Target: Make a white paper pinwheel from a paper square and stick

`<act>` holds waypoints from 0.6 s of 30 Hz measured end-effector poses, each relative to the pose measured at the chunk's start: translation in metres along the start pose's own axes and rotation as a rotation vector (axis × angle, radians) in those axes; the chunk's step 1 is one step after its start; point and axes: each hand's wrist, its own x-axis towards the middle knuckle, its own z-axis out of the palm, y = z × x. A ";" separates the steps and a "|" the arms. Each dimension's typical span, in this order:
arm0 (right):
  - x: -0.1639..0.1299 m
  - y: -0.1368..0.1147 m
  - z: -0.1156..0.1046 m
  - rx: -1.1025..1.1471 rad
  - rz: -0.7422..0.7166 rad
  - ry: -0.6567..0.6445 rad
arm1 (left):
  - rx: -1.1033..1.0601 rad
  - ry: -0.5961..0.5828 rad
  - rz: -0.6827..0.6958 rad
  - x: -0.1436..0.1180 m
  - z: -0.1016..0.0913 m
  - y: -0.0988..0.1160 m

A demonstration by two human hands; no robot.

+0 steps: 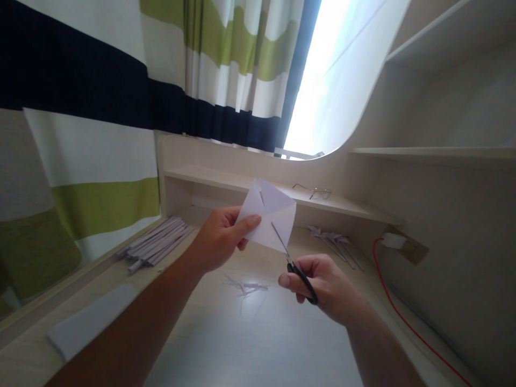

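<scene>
My left hand [226, 234] grips a white square of paper [276, 207] by its left side, thumb on the front face. The sheet is held up above the desk, has fold lines, and shows a slit running in from its top corner. In my right hand [322, 285] is a pair of black-handled scissors [300, 277], fingers in the handles. Their blades lie at the paper's lower right corner and point toward its middle; one blade shows in front of the sheet. Thin white paper scraps [245, 287] lie on the desk below.
On the left is a pile of rolled paper sticks [161, 242], with a stack of white paper [94, 317] nearer me. Several paper pinwheels on sticks [334, 242] lie at right. Glasses [318, 192] rest on the shelf [217, 176]. A red cable [391, 301] runs from a white plug [394, 240].
</scene>
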 end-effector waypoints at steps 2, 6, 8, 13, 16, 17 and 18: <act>0.001 0.001 0.000 0.003 -0.004 0.004 | -0.008 0.004 0.000 0.000 0.000 0.000; 0.002 0.003 0.000 0.015 -0.013 0.004 | -0.024 -0.001 -0.001 0.001 0.001 -0.001; 0.002 0.002 0.000 0.021 -0.015 0.002 | -0.026 -0.002 -0.001 0.001 0.000 -0.001; 0.001 -0.001 0.000 0.014 -0.014 0.013 | -0.020 -0.003 0.005 0.000 0.000 -0.002; 0.001 -0.002 0.000 0.014 -0.013 0.014 | -0.010 -0.004 0.008 0.000 0.000 -0.001; 0.001 -0.002 0.000 0.012 -0.014 0.015 | -0.010 -0.007 0.009 0.000 0.000 -0.001; 0.001 -0.002 0.001 0.009 -0.016 0.015 | -0.011 -0.008 0.011 0.000 0.000 -0.001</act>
